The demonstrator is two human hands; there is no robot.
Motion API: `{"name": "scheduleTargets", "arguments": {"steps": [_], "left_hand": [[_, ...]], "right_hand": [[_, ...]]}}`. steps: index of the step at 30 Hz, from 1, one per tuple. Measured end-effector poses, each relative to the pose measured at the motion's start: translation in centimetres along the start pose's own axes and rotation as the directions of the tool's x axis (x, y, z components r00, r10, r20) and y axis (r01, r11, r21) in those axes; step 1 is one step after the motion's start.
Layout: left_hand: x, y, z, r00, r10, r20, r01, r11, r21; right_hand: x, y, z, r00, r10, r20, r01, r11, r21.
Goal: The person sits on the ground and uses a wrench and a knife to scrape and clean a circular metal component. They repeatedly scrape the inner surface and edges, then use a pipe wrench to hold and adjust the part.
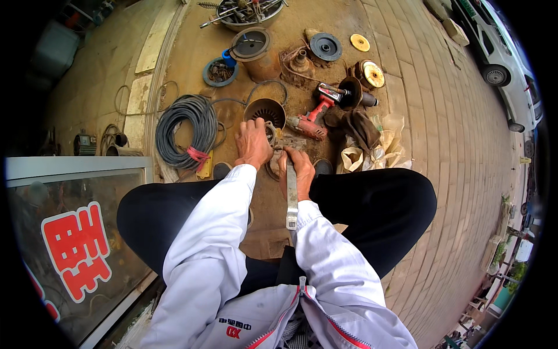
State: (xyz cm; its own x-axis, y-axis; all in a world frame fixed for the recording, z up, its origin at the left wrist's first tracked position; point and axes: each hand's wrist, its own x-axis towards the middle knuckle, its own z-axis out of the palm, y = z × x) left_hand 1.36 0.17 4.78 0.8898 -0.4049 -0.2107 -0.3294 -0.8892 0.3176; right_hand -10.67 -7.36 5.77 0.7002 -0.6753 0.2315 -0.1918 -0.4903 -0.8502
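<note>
My left hand (254, 142) is closed on the rim of a rusty round metal part (270, 134) between my knees. My right hand (297, 168) wraps round a flat metal bar (292, 210) with a hole near its end. That bar points back toward my body, and its far end is hidden by my fingers near the metal part. Just beyond my left hand lies a rusty cylindrical housing (265, 110) with a slotted inside. A red cordless impact wrench (314, 119) rests on the ground beyond my right hand.
A coil of dark cable (186, 132) lies left, beside a glass-panelled door (87, 232). Farther off stand a rusty cylinder (258, 64), a bowl of small parts (220, 73) and a basin of tools (247, 22). Plastic bags (386, 145) lie right. A white car (500, 64) is parked beyond.
</note>
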Motion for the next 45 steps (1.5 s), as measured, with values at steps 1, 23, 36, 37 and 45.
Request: {"name": "scheduleTargets", "arguments": {"steps": [1,23,36,37,45], "left_hand": [[-0.1,0.2,0.0,1.0,-0.017,0.001,0.017,1.0,-0.012],[0.0,0.5,-0.3,0.999,-0.047,0.012,0.047,0.999,0.027],[0.0,0.6,-0.2,0.997,-0.075,-0.006,0.074,0.996,-0.047],[0.0,0.6,-0.2,0.997,-0.075,-0.004,0.075,0.996,-0.052],[-0.3,0.5,-0.6,0.997,-0.083,-0.006,0.082,0.989,-0.124]], "right_hand": [[0.3,-0.1,-0.2,1.0,-0.003,0.021,0.002,1.0,0.007],[-5.2,10.8,0.6,0.494,0.646,0.581,-0.427,0.763,-0.486],[-3.0,9.1,-0.2,0.569,0.735,0.369,-0.476,0.66,-0.58],[-2.7,8.7,-0.1,0.602,0.726,0.333,-0.49,0.664,-0.564],[-1.2,9.4,1.3,0.748,0.632,0.202,-0.567,0.767,-0.299]]}}
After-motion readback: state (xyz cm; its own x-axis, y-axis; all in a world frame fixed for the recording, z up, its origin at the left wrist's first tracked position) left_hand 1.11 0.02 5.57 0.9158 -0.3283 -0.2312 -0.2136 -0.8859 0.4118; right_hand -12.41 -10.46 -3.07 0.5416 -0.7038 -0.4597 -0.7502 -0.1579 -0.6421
